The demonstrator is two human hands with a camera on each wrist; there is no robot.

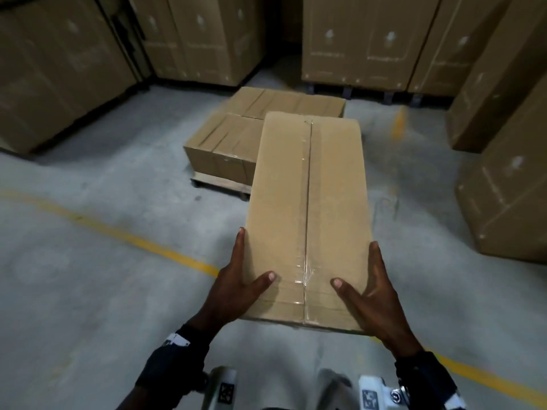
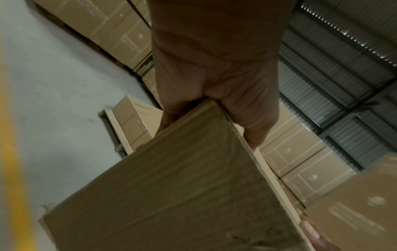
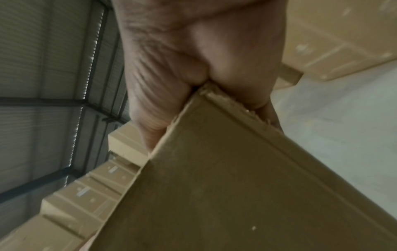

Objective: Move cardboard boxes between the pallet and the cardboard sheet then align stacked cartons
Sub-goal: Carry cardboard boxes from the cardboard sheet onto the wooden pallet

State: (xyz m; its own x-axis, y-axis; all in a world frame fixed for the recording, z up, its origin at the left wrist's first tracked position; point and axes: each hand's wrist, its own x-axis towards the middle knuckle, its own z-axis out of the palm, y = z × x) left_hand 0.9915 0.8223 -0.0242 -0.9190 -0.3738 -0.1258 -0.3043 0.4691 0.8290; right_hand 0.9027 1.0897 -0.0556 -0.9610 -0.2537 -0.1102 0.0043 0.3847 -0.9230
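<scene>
— Starting on the left: tall cartons (image 1: pixel 59 78) line the wall, and a yellow line (image 1: pixel 118 233) cuts across the grey floor (image 1: pixel 88 306).

— And the left hand (image 1: pixel 241 287)?

— Clamped on the near-left corner of the box (image 1: pixel 309 220), thumb lying on top, fingers running down the side. The left wrist view shows that corner wedged into the palm.

— Where's the box itself?

— Up in the air, held out in front, long way pointing ahead, taped seam up the middle. Beyond it, boxes (image 1: pixel 236 143) sit on the pallet (image 1: pixel 220 183), low on the floor; the carried one hides their right part.

— Right hand (image 1: pixel 371 294)?

— Mirror image: thumb on top, fingers along the right side, corner pressed into the palm in the right wrist view. More stacks (image 1: pixel 509 173) stand at far right.
</scene>
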